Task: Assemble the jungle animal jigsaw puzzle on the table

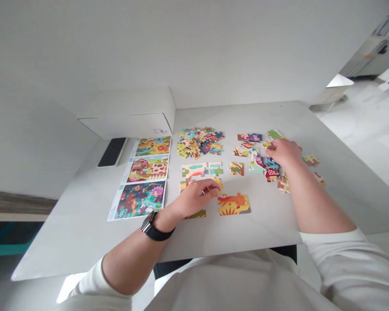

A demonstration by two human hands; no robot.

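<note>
Pale wall (230, 52) backs white table (214, 237); white box (126, 126) behind and left of puzzle heap (199, 143), picture sheet (141, 201) left of heap. Left hand (197, 196), in front of heap, curled over pieces (200, 214), grip impossible to tell. Right hand (287, 153), right of heap, fingertips at yellow piece (267, 146); whether clamped, cannot tell.

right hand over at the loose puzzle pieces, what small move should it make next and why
Perhaps the right hand should bring the small yellowish piece at its fingers beside the yellow section near the left hand to compare them: both show yellow, and that section's far edge is uneven. Whether they fit, I can't tell.
</note>
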